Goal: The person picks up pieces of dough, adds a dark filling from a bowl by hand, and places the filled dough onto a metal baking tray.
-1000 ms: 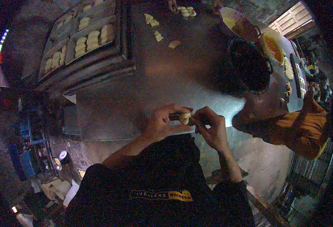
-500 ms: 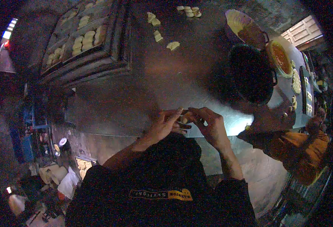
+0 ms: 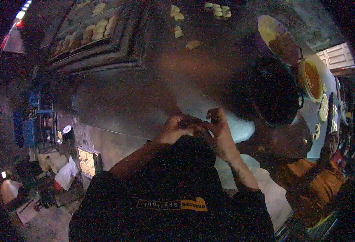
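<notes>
My left hand [image 3: 173, 130] and my right hand [image 3: 218, 133] meet in front of my chest, over the near edge of the metal worktop [image 3: 121, 109]. Their fingers are curled and pressed together. Whatever lies between them is dark and blurred, so I cannot make it out. The right index finger and thumb bend in a hook shape. Beyond the hands, pale dough pieces [image 3: 193, 44] lie on the worktop, with more dough pieces [image 3: 178, 31] farther back and a small group of dough rolls [image 3: 217, 9] at the far edge.
Trays of dough rolls [image 3: 100, 29] stand at the back left. On the right are a large dark pot [image 3: 274, 90], a basin [image 3: 278, 38] and a bowl of orange filling [image 3: 312, 80]. A co-worker in an orange garment [image 3: 316, 187] leans in at right. A dough tray [image 3: 87, 162] sits lower left.
The view has shifted, so the pots and co-worker sit lower in it. My hands have drawn closer together, and the small pale piece seen earlier at my right fingers is now hard to see.
</notes>
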`<move>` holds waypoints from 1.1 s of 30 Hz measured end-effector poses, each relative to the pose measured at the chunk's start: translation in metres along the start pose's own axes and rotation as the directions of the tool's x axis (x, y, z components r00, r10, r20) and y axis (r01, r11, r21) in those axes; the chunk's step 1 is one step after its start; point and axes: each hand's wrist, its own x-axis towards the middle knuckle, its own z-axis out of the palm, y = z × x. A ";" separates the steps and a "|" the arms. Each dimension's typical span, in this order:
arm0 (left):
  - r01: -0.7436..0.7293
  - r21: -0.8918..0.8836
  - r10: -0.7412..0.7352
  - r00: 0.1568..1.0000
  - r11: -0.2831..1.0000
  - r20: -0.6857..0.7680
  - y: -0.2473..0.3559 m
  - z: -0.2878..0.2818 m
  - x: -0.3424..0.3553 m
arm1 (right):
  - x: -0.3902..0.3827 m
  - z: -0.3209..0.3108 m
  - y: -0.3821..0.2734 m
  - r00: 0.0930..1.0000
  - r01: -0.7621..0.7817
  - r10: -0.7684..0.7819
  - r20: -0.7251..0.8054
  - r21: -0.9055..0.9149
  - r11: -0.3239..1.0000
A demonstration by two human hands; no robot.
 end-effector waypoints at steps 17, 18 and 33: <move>0.013 -0.213 -0.130 0.827 0.977 -0.546 -0.086 -0.064 -0.010 | 0.031 0.079 0.035 0.990 0.113 -0.113 -0.088 0.002 0.994; -0.083 -0.113 0.016 0.868 0.990 -0.496 -0.086 -0.078 -0.020 | 0.034 0.081 0.041 0.993 0.078 -0.077 -0.094 0.004 0.997; -0.328 -0.270 0.145 0.836 0.905 -0.529 -0.061 -0.100 -0.091 | 0.241 0.035 0.124 0.913 -0.389 0.347 -0.215 -0.202 0.899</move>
